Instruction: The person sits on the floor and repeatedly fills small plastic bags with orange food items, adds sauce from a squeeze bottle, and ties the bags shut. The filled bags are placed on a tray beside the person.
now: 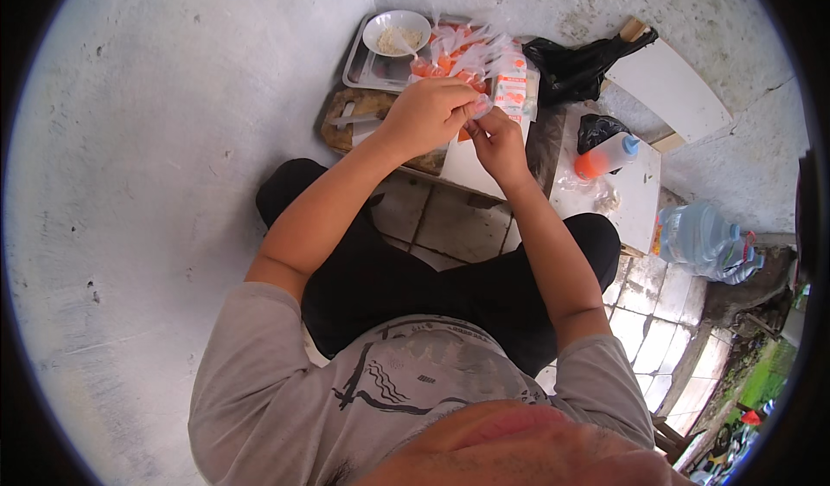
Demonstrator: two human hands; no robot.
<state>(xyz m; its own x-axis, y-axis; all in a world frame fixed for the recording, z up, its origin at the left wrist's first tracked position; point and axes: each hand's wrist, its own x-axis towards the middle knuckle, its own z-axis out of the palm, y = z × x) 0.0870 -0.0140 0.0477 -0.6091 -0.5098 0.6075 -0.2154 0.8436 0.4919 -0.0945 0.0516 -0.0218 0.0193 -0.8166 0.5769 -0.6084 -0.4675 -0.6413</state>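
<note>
My left hand and my right hand meet above a low table, fingers pinching a small clear plastic bag between them. Something orange shows just below the fingers, partly hidden by the hands. Beyond them, several tied clear bags with orange contents sit on a metal tray. A white bowl of pale, crumbly bits stands at the tray's left end. Under my left hand lies a worn wooden board with a knife, its blade partly covered.
A squeeze bottle with orange liquid lies on a white surface at right, beside a black plastic bag. Another black bag rests against the wall. Large water bottles stand farther right. A wall rises close at left.
</note>
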